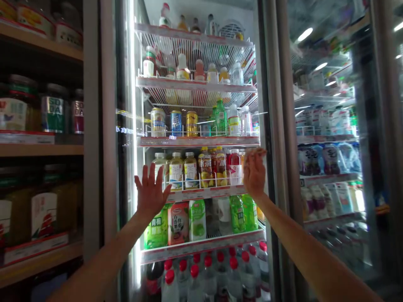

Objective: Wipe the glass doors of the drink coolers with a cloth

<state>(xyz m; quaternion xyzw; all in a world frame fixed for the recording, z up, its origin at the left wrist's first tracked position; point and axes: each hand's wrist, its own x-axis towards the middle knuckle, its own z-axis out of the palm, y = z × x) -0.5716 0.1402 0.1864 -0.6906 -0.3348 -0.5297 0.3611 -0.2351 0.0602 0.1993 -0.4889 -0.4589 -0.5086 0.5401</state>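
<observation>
My left hand [153, 191] is raised in front of the lit drinks fridge, fingers spread and palm turned toward the glass door [189, 121]. Nothing is in it. Higher and to the right, my right hand [255, 178] is up near the door's right frame, its fingers closed on a crumpled light-brown cloth [257, 152], partly blurred. Whether either hand touches the glass is hard to see. Behind them, bottled teas [190, 170] line a wire-fronted shelf. Below that shelf are green and red drink bottles [178, 224].
Cans [158, 122] and further bottles fill the upper shelves. Red-capped bottles [208, 272] are crowded at the bottom. On the left, a wooden shelf [40, 149] holds jars and soda cans. Another glass-fronted fridge [327, 180] with drinks stands on the right.
</observation>
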